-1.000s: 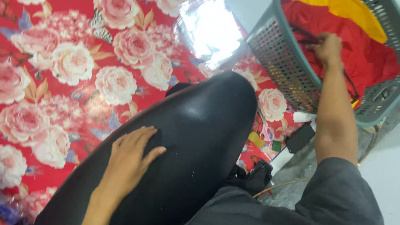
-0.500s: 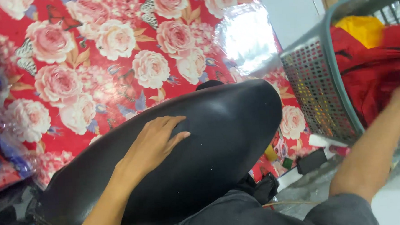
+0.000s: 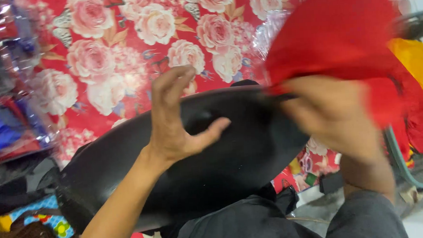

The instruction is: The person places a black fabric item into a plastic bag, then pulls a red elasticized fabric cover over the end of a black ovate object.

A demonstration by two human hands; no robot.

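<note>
Red cloth printed with pink roses (image 3: 120,37) covers the surface at the far side, and a smooth black curved seat (image 3: 213,152) lies across it from near left to the middle. At the far left sit folded things in clear wrap (image 3: 3,110), blue and red. At the right edge stands a grey basket (image 3: 401,157) with yellow cloth (image 3: 419,69) and more red fabric inside.

The left hand (image 3: 173,121) hovers just above the black seat, fingers spread wide and bent, palm turned toward the right, holding nothing. The right hand (image 3: 327,113) is blurred with motion; it appears closed on a red garment (image 3: 342,35), which hangs bunched above the right end of the seat, between the seat and the basket. How firm the grip is cannot be told through the blur.

The step in hand looks like bringing the red garment over onto the black seat. To do it well, the open hand would best catch a free edge of the garment, so that both hands share the weight and the fabric can spread flat instead of landing in a heap. A trailing part could snag on the basket rim, so lifting it clear matters. The seat is glossy, and cloth laid on it may slide off toward the near side.
</note>
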